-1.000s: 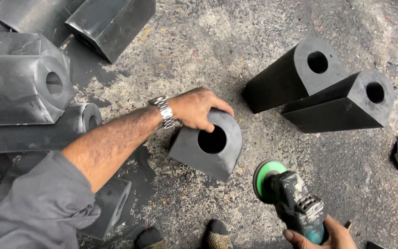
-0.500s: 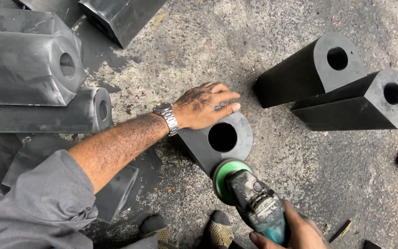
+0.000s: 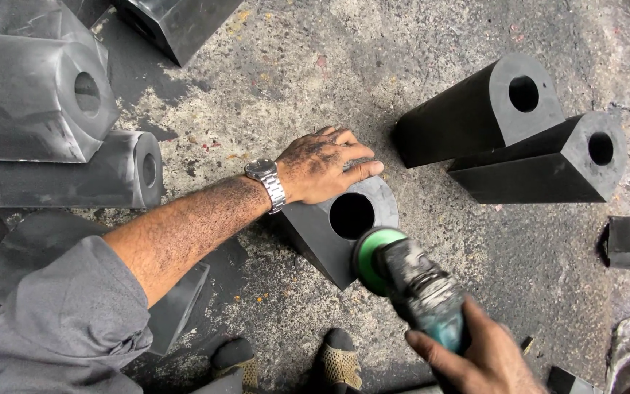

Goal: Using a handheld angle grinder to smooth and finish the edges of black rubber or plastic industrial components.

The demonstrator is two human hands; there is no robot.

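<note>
Left hand [image 3: 326, 166] lies flat and spread on top of the black rubber block [image 3: 337, 226] sitting on the concrete floor [image 3: 271, 80], pinning it down. Right hand [image 3: 479, 357] has its grip wrapped tight around the angle grinder [image 3: 413, 281], green disc at the block's end face by the hole. The block looks heavy, stiff and a bit grippy, so pressing on top seems the best hold.

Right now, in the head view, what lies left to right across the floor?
Stacked grey blocks → left hand on the holed black block → grinder in the right hand → two black blocks → small black piece.
</note>
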